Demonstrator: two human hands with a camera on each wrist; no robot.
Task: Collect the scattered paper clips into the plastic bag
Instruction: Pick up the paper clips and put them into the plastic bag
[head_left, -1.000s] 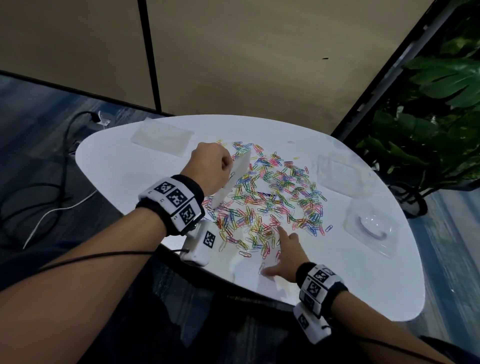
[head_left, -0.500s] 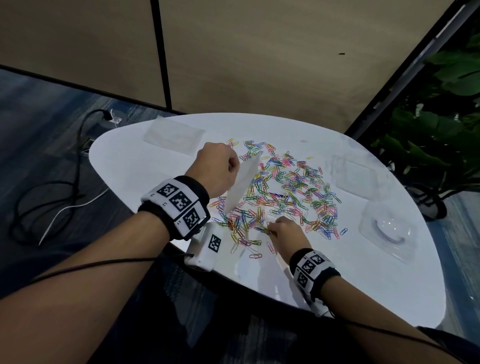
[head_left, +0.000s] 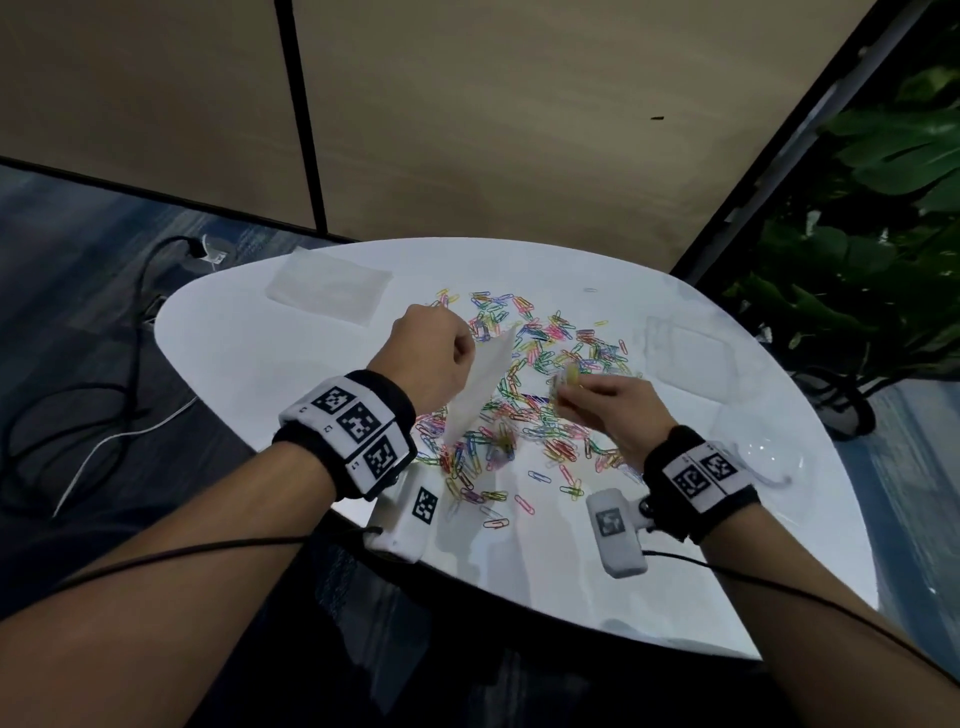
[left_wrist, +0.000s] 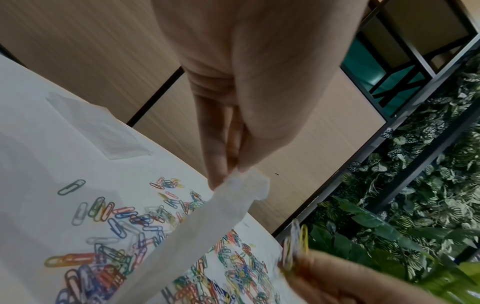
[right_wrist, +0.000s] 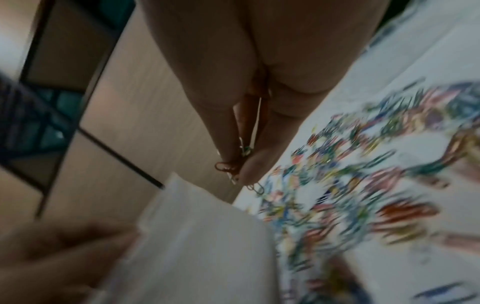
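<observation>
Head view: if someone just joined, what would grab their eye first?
The bright heap of coloured paper clips spread over the middle of the white table. Above it, the left hand pinches the plastic bag by its top, while the right hand holds a small bunch of clips beside it.

A white rounded table (head_left: 291, 358) stands before beige wall panels (head_left: 467, 114), leafy plants (head_left: 883, 249) beside.
</observation>
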